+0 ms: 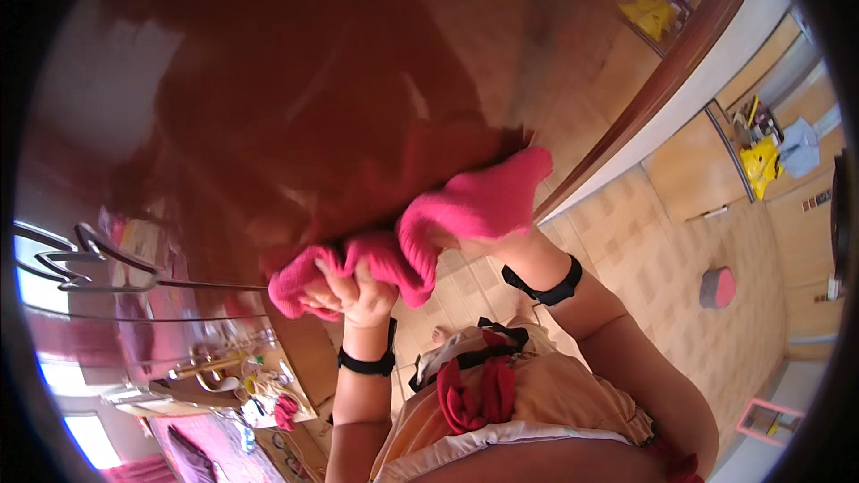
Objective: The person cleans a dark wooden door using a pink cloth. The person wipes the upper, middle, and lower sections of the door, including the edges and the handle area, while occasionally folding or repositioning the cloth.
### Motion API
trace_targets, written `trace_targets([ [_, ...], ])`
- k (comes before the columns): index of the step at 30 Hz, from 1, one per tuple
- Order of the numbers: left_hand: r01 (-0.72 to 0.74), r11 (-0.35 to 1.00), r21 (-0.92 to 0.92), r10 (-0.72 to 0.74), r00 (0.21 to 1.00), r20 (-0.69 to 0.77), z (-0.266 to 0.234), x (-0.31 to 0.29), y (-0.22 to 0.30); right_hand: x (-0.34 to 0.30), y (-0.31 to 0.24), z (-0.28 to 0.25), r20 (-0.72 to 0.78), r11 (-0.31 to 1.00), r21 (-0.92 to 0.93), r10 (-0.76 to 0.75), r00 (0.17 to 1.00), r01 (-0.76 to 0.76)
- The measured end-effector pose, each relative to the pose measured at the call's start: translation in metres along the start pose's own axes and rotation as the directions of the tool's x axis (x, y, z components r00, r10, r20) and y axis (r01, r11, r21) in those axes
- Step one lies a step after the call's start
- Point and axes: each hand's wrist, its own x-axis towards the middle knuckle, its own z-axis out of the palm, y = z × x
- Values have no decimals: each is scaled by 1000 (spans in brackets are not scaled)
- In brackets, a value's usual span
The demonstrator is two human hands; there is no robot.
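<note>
A bunched, ribbed pink cloth [474, 201] lies against a glossy reddish-brown panel [295, 80], with folds running between my hands. My left hand [358, 295] is closed on the cloth's left end, its fingers curled over the fabric. At the other end, my right hand [483, 243] holds the cloth from below; its fingers are mostly hidden by the folds. Both wrists wear black straps. The panel mirrors the room and a dark outline, and a dark curved line design [85, 264] marks its left part.
Right of the panel runs a brown wooden frame [653, 80] beside a white wall edge. A round pink-and-grey stool [718, 288] stands on the tiled floor [644, 304]. A cabinet [702, 174] bears a yellow bag [761, 165]. At lower left is a cluttered table [277, 385] near a bed [201, 447].
</note>
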Motion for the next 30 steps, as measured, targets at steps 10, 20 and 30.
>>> trace_targets([
  [10, 171, 971, 168, -185, 980, 74, 41, 156, 141, 69, 144, -138, -449, 884, -460, -313, 837, 83],
  [20, -281, 948, 150, 241, 941, 238, 86, 68, 195, -113, 217, -76, -280, 890, -454, -92, 956, -48],
  [30, -429, 889, -158, 442, 717, 539, 95, -10, 230, -214, 234, -46, 34, 973, -229, -7, 999, 15],
])
